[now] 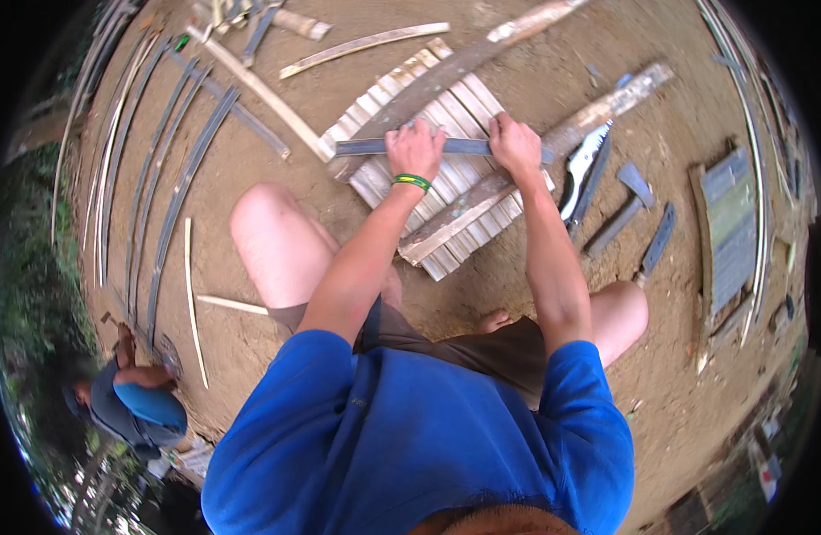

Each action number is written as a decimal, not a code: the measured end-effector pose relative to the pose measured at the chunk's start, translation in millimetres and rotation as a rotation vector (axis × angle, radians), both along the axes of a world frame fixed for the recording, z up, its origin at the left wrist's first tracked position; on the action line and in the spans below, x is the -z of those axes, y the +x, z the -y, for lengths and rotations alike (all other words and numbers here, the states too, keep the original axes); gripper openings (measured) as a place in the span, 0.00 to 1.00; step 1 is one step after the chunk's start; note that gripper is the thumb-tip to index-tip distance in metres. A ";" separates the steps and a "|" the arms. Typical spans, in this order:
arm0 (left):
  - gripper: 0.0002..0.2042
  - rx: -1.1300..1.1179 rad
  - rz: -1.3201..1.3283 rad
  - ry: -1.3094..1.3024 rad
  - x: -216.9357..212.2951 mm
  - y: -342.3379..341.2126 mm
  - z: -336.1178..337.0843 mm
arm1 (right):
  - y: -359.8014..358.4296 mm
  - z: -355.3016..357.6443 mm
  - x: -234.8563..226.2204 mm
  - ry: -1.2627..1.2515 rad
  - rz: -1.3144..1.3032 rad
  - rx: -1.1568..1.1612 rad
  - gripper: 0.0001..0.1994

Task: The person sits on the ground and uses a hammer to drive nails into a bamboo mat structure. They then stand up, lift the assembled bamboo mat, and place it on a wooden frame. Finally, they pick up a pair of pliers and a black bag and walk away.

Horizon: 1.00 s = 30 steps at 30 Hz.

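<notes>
strip axis: dark slat (pixel 446 146) is laid left-right across panel (pixel 446 192)
grip: left hand (pixel 416 148) & right hand (pixel 515 143) are clenched on it, equally near

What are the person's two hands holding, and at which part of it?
Both hold one flat grey strip lying across the slatted panel: the left hand near its middle, the right hand toward its right end.

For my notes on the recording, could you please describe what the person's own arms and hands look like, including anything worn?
Both arms come out of short blue sleeves and are bare from there down. The left hand has a green band with a yellow stripe around its wrist. The right hand wears nothing: no glove, watch or band shows on it.
</notes>
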<state>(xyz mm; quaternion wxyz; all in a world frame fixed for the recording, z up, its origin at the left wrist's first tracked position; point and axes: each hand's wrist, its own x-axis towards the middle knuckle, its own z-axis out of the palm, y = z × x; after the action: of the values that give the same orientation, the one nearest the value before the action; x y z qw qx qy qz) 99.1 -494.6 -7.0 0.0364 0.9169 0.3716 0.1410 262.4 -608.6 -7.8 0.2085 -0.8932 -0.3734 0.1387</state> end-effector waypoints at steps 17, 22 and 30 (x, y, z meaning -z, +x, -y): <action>0.15 0.043 0.015 -0.027 12.1 2.4 1.3 | -1.8 4.2 -2.1 -0.001 -0.051 0.056 0.15; 0.16 0.067 0.047 0.074 5.7 6.4 3.9 | -4.0 -1.7 -1.1 -0.012 0.005 0.061 0.14; 0.14 0.216 0.253 -0.355 -7.3 76.5 46.8 | 4.2 8.0 7.3 0.392 -0.020 0.145 0.13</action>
<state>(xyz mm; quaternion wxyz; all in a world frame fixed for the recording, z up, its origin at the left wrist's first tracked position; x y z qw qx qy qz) 175.6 -541.4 0.3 0.2581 0.9056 0.2828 0.1826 266.6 -616.6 -15.2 0.3913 -0.8587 -0.3261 0.0568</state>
